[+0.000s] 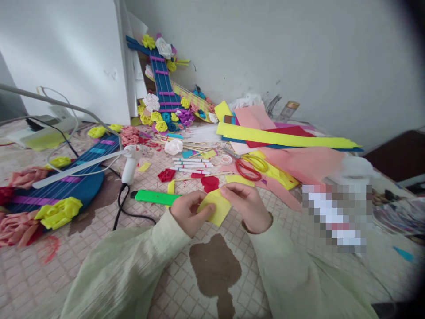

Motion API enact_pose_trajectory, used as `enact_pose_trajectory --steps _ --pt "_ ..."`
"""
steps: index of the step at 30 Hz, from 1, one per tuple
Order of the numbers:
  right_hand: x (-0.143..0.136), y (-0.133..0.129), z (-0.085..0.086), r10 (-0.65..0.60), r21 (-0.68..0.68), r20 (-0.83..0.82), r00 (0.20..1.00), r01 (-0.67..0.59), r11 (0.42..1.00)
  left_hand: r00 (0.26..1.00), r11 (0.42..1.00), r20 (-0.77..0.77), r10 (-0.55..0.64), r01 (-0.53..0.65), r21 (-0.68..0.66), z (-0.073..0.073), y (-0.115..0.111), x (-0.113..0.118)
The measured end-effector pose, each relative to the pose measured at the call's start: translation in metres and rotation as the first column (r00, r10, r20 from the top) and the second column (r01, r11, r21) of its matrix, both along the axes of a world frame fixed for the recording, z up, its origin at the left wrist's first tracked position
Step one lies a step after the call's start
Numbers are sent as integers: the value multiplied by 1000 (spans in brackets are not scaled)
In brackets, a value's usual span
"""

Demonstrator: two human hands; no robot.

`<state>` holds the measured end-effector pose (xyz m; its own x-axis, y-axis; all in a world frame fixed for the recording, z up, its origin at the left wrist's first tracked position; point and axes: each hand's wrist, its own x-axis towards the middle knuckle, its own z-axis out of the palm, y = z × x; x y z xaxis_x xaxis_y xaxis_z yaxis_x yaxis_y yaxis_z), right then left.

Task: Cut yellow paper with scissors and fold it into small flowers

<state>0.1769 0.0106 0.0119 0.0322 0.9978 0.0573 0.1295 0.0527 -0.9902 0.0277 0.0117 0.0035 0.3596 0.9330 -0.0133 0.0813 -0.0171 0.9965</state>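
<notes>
Between my hands is a small square of yellow paper (218,212), held over the near middle of the table. My left hand (191,213) pinches its left side, thumb on top. At its upper right corner my right hand (248,204) has its fingertips closed on the paper. Just behind lie a red paper piece (210,183) and another yellow paper piece (239,180). A green utility knife (156,197) lies to the left, its right end hidden by my left hand. Red-handled scissors (247,169) rest beyond my right hand.
A white glue gun (129,170) with a black cord stands at left, near a blue paper guitar (89,177) with paper flowers. Another blue guitar (162,79) leans at the back. Several markers (192,164) lie mid-table. Long yellow paper strips (285,136) and pink sheets (302,161) are piled at right.
</notes>
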Motion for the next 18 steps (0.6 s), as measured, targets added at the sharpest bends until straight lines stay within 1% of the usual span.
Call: enact_pose_trajectory --steps 4,6,8,10,13,15,16,18 --pt "0 -1 3 111 -10 -49 993 -112 994 996 998 -88 0 5 57 -2 -1 -3" --pt "0 -2 5 144 -22 -27 989 -145 989 991 995 -137 -5 18 98 -4 -1 -4" --pt "-1 -2 6 118 -31 14 993 -117 993 990 993 -143 -17 33 110 -6 -1 -4" --pt "-1 -2 5 74 -29 36 997 -73 997 995 995 -97 -12 21 96 -7 0 -4" --pt "-2 -2 4 49 -13 23 999 -49 999 996 991 -29 89 -86 99 -6 2 -4" --pt "-2 -3 5 75 -9 16 997 -75 997 986 978 -50 158 -150 142 -5 3 -4" --pt "-3 -4 6 92 0 24 995 -92 996 982 974 -81 168 -153 166 -4 4 -5" --pt "-4 -5 7 133 25 62 989 -134 991 976 974 -158 149 -117 194 -1 3 -5"
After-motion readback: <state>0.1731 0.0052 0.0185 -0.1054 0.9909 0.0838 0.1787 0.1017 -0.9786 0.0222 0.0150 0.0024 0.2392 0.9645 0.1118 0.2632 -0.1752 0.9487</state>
